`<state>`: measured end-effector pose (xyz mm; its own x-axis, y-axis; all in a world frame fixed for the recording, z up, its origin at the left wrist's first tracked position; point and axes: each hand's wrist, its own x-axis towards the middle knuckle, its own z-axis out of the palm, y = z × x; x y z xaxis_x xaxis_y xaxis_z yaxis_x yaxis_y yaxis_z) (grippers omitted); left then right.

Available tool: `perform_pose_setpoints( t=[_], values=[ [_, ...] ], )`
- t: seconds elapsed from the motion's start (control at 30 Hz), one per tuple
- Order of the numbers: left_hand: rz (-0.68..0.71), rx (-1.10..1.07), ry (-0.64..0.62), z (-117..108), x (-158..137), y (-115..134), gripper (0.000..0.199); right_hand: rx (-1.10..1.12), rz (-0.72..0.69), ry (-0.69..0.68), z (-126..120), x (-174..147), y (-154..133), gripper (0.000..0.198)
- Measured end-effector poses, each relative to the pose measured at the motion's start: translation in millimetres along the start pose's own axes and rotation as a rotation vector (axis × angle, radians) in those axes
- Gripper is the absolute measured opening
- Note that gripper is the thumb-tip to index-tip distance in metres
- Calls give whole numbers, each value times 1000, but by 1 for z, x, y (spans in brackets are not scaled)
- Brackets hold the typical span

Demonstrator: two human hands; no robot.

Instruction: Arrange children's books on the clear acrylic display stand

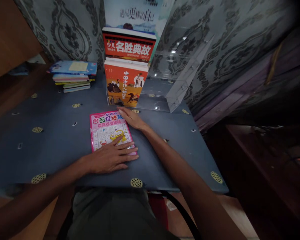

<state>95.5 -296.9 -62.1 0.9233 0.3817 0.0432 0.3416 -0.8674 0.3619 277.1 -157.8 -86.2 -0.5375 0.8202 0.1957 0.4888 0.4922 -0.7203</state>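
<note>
A pink picture book (107, 128) lies flat on the table in front of me, its cover showing a yellow cartoon cat. My left hand (110, 156) rests flat across the book's lower edge, fingers stretched to the right. At the book's upper right corner is my right hand (131, 118), its fingers extended and touching the cover's edge. Just behind stands a clear acrylic book rack (175, 96). Its left side holds an orange book (125, 83), a red book (128, 48) above it, and a pale blue book (137, 16) at the top.
At the back left lies a stack of several books (73, 75). The blue tablecloth (60, 143) has a pineapple print. Patterned wallpaper (72, 30) rises behind the table, and a purple curtain (215, 100) hangs at the right. Brown wooden furniture (12, 40) stands at the left.
</note>
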Motion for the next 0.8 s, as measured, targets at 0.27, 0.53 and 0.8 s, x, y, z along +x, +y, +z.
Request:
perform_pose_setpoints(
  t=[0.27,0.53,0.8],
  values=[
    [-94,69,-19,5,-29,11,52,-218,-33,-7,12,-8,-5,55],
    [-305,186,151,19,-63,8,81,-285,-62,-7,30,-32,-62,44],
    [-439,244,278,34,-76,2,71,-301,-287,-218,73,-79,-122,61]
  ],
)
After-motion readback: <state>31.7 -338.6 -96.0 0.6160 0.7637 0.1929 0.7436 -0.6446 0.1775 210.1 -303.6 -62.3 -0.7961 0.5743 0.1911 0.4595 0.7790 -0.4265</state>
